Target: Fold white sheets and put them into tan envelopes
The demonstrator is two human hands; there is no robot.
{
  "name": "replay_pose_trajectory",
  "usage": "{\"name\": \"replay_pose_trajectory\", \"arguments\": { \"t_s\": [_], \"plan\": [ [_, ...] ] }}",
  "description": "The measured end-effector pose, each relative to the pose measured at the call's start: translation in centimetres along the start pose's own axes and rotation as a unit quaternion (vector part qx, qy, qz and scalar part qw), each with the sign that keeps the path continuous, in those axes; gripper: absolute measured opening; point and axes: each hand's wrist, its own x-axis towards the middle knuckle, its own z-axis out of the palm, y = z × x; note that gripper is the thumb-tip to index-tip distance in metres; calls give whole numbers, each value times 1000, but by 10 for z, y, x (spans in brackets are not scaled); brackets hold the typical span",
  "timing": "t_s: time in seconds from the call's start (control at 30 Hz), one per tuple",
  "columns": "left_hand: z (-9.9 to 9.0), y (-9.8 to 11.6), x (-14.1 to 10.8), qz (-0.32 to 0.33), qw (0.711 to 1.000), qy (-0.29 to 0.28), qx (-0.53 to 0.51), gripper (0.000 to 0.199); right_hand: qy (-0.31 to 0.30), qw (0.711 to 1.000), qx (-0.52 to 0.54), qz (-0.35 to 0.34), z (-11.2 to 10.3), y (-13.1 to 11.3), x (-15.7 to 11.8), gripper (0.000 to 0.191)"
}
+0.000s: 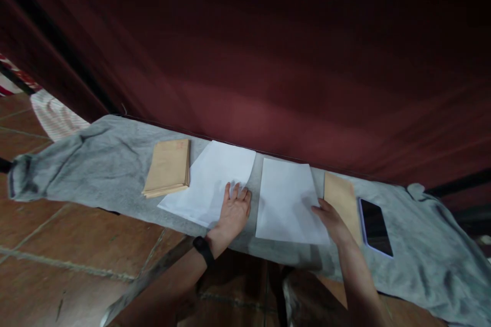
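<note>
Two white stacks or sheets of paper lie side by side on a grey cloth. My left hand [235, 208], wearing a black wristband [203, 250], rests with spread fingers on the lower right of the left paper [215, 176]. At the right edge of the other paper [286, 202], my right hand [330, 218] touches down with its fingers stretched out and slightly apart. Brown envelopes [168, 166] form a pile that overlaps the left paper's edge. Another brown envelope [343, 199] lies just beyond my right hand, partly covered by it.
A phone [376, 227] with a dark screen and light purple edge lies right of the single envelope. The grey cloth [95, 163] covers a narrow bench-like surface. Dark red curtain [249, 71] hangs along its far side. Brown floor tiles [49, 265] show below.
</note>
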Motion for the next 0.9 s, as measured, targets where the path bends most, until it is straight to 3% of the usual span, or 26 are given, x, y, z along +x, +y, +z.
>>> {"name": "replay_pose_trajectory", "arguments": {
  "t_s": [0.13, 0.23, 0.4, 0.6, 0.73, 0.83, 0.9],
  "plan": [
    [-3, -2, 3, -36, 999, 7, 16, 36, -23, 998, -53, 15, 12, -1, -4, 27],
    [-2, 2, 7, -19, 1000, 15, 0, 38, -17, 998, -66, 14, 14, 1, -7, 28],
    [16, 23, 9, 10, 996, -20, -88, 43, -37, 997, -63, -21, 12, 4, -6, 29],
    [38, 43, 4, -3, 997, -26, -79, 51, -17, 992, -123, -27, 14, 10, 1, 24],
    [45, 55, 0, 0, 998, -12, -69, 58, 18, 984, -176, -18, 15, 14, 1, 22],
    [45, 61, -1, -6, 998, -4, -61, 59, 71, 971, -227, -13, 16, 16, -6, 37],
    [43, 64, 0, -3, 998, 3, -60, 57, 133, 947, -287, -53, 24, 17, -13, 47]
  ]
}}
